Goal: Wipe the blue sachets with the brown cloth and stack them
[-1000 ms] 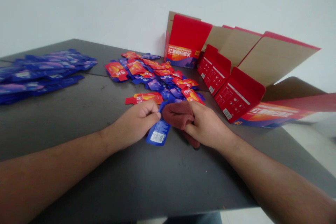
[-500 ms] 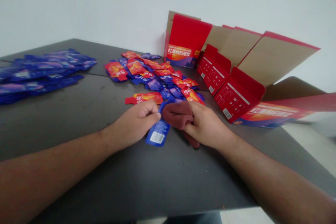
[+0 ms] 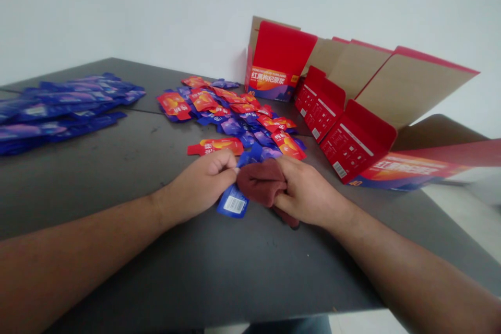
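Observation:
My left hand (image 3: 207, 180) is closed, its thumb and forefinger pinching the side edge of a blue pouch (image 3: 233, 202) with a white barcode label. My right hand (image 3: 307, 188) grips a folded brown cloth (image 3: 261, 182), which lies over the middle of that pouch and hides part of it. A loose end of the cloth hangs below my right fingers. Just beyond my hands, a red pouch (image 3: 225, 145) lies flat at the near side of a mixed heap of red and blue pouches (image 3: 235, 120).
Stacked blue pouches (image 3: 74, 99) cover the table's left side. On the right, open red cartons (image 3: 354, 141) with raised brown-lined flaps stand along the dark table (image 3: 176, 266). A white wall (image 3: 176, 10) rises behind.
My right hand has shifted the cloth slightly down and left across the pouch, baring more of its upper end. My left hand keeps its pinch in nearly the same place.

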### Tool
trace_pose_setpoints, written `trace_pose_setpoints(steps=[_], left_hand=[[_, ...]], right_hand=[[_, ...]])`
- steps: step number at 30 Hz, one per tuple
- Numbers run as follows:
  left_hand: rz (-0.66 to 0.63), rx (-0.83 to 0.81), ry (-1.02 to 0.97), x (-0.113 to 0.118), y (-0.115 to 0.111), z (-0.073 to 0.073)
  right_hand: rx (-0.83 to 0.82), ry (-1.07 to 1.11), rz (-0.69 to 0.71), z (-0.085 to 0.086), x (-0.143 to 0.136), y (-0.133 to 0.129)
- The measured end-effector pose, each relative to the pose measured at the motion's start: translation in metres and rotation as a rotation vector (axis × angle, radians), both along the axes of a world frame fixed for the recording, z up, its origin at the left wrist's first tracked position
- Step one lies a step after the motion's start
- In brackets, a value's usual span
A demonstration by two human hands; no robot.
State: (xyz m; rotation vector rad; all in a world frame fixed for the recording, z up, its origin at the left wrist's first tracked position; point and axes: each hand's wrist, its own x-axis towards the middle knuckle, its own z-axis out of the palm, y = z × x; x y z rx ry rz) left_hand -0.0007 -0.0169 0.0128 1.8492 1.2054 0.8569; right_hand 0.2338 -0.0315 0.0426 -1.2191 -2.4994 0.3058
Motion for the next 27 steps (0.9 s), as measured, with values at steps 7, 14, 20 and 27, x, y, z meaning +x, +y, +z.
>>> trace_pose_setpoints(steps=[7,14,20,27], left_hand=[[-0.011,-0.025,-0.007,0.0001,-0.0005,0.0016],[-0.004,0.021,0.012,-0.0006,0.0002,0.0012],[-0.003,-0.023,-0.016,-0.0001,-0.0006,-0.0007],[0.003,0.031,0.028,0.0000,-0.0004,0.0029]], right_hand=[[-0.034,0.025,-0.105,0.0033,-0.0013,-0.0006],[-0.004,-0.036,0.068,0.0000,-0.0006,-0.0015],[-0.017,0.028,-0.100,0.0014,-0.0001,0.0008],[-0.001,-0.066,0.092,0.0006,-0.0013,-0.0030]])
